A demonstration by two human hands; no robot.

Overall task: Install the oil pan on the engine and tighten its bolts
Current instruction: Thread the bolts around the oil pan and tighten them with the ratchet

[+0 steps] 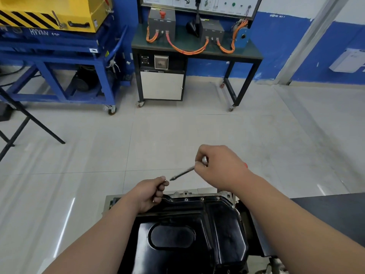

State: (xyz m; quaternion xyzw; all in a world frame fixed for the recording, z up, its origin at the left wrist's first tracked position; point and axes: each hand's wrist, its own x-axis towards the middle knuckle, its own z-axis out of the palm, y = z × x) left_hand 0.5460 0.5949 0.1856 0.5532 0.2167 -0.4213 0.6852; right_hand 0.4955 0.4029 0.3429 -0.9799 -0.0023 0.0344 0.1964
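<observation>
Sitting on the grey metal engine [183,193], the glossy black oil pan [193,218] is already carrying small silver far-edge bolts [202,198]. The right hand [219,165] is gripping a slim steel driver [182,173], and the left hand [152,191] is curling at its tip, contents unclear. Tightening is probably remaining.

A blue wheeled cart [59,50] and a castored black bench [241,82] are carried by the tiled floor [177,131]; the black oil pan [187,224] is seated on the engine [185,193].
</observation>
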